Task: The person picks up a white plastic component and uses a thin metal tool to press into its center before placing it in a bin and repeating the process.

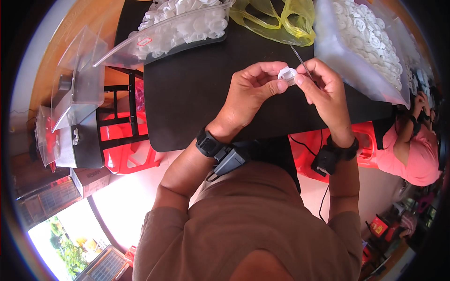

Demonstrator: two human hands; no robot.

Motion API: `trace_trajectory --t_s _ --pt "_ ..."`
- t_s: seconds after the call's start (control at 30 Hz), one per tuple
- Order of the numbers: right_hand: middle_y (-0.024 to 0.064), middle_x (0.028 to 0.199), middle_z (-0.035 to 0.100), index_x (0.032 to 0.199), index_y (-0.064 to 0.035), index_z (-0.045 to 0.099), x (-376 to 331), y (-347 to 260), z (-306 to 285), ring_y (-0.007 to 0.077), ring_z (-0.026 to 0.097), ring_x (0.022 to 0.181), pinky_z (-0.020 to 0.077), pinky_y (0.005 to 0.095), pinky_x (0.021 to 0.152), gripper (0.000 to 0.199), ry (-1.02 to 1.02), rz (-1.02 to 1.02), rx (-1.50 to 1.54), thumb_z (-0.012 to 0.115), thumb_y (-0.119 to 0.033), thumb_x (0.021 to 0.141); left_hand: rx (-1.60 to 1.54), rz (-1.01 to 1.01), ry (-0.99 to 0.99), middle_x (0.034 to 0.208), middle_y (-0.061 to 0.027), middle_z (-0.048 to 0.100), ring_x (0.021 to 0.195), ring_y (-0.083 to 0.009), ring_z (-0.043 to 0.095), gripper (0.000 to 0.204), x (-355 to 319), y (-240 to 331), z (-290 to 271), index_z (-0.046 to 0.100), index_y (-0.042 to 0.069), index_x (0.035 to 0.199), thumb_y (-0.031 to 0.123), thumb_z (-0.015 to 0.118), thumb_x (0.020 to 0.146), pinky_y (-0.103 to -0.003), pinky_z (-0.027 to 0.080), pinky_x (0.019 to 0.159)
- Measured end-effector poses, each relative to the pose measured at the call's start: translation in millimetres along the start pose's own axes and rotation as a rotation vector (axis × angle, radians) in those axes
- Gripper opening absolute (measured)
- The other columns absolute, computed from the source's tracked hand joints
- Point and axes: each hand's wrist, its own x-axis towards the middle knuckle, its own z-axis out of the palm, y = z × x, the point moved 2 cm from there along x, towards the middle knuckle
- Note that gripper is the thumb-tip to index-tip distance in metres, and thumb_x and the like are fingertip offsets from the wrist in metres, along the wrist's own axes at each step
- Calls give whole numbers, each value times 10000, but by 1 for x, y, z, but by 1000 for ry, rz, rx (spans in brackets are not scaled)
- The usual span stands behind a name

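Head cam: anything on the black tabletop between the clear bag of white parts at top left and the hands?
Nothing: bare black tabletop separates the clear bag of white parts from the left hand and right hand, which pinch a small white part.

Head view from above: the left hand (251, 89) and right hand (323, 89) meet over a black table (187, 93), both pinching one small white plastic ring (287, 75) at the fingertips, with a thin grey rod (300, 60) rising from the right hand. Beyond lie a clear bag of white rings (178, 25), a crumpled yellow bag (276, 18) and a second clear bag of rings (365, 42); a red stool (126, 140) stands under the table's left edge, and a person in pink (412, 150) sits at far right
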Motion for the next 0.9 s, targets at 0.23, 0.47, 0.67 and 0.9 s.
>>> trace_trajectory --t_s 0.23,0.47,0.67,0.9 --pt "-7 712 571 893 -26 576 7 0 6 11 435 530 331 180 454 93 -70 -147 -27 622 -106 901 210 21 -26 1030 -99 667 937 -130 632 346 1 18 -6 570 -15 1194 8 667 863 -259 521 818" --pt "30 718 611 864 -32 559 -4 18 30 22 437 461 303 173 405 125 62 11 381 617 -132 912 182 78 -12 1089 -120 657 980 -174 634 341 -7 5 -9 571 -23 1195 26 662 870 -300 505 902" --pt "13 715 589 874 -33 562 -2 12 25 12 415 498 299 170 427 116 30 -62 197 612 -129 916 254 -54 -110 1070 -101 663 975 -152 631 306 -10 22 -12 606 -10 1165 49 669 872 -292 499 901" --pt "22 725 585 884 -22 563 -3 15 38 18 420 491 299 180 427 107 73 -17 443 607 -114 916 128 19 -55 1066 -104 661 984 -158 630 328 -13 10 -11 591 -1 1189 54 667 875 -299 498 905"
